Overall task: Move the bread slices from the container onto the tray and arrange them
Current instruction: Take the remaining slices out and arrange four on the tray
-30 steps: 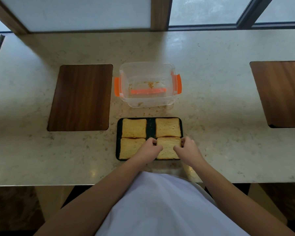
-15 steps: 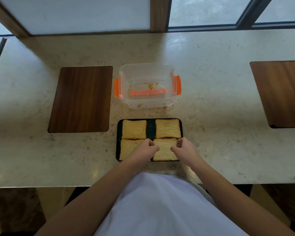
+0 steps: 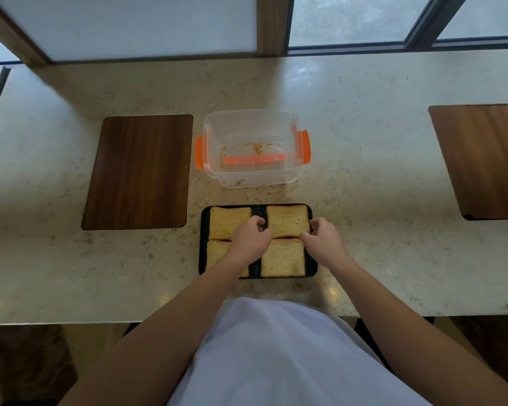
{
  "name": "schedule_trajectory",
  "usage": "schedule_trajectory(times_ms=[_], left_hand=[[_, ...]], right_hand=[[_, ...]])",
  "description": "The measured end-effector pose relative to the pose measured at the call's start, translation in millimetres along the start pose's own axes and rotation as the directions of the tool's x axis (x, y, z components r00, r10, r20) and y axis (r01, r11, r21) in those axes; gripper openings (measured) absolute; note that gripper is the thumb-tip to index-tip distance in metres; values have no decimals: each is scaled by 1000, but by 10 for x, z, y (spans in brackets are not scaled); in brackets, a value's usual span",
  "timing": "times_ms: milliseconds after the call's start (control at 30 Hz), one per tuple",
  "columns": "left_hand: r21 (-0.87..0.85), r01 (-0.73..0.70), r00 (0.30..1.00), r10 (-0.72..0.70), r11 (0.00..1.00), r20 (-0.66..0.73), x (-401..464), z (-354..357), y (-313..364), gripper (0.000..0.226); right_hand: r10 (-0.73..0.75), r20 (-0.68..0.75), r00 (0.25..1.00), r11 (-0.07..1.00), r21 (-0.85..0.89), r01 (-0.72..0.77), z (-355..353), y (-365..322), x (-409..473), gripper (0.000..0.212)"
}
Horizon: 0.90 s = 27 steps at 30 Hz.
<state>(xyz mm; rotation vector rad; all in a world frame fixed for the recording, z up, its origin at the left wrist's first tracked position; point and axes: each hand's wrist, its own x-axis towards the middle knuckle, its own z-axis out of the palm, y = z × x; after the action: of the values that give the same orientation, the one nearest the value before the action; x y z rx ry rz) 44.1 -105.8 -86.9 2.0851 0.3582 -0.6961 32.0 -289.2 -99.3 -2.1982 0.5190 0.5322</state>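
Note:
A black tray [image 3: 203, 260] lies on the counter near its front edge. Two bread slices fill its far row and two its near row. My left hand [image 3: 251, 237] has its fingers curled at the left edge of the far right slice [image 3: 288, 221]. My right hand [image 3: 323, 241] pinches that slice's right edge. The far left slice [image 3: 226, 222] and the near right slice [image 3: 282, 259] lie flat. My left forearm partly hides the near left slice [image 3: 214, 249]. Behind the tray stands the clear container [image 3: 251, 120] with orange clips, holding only crumbs.
A dark wooden board [image 3: 138, 171] lies left of the container, and another board [image 3: 481, 159] sits at the far right. Crumbs are scattered between container and tray. The counter's front edge [image 3: 71, 322] is close to my body, and window frames stand along the back.
Both hands moved away from me, from the edges of the near right slice to the edges of the far right slice. The near right slice now lies uncovered.

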Motion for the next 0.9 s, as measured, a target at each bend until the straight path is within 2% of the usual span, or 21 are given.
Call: schedule_trajectory(times_ms=[200,900], left_hand=[[8,30,999,-30,1000,11,95,43,29,55],[-151,44,999,-39,988,36,92,-28,-148,45]], right_hand=[[24,36,999,1000,5,-24,18,-53,72,63],[38,73,997,997,-66,-33,139,-128,72,53]])
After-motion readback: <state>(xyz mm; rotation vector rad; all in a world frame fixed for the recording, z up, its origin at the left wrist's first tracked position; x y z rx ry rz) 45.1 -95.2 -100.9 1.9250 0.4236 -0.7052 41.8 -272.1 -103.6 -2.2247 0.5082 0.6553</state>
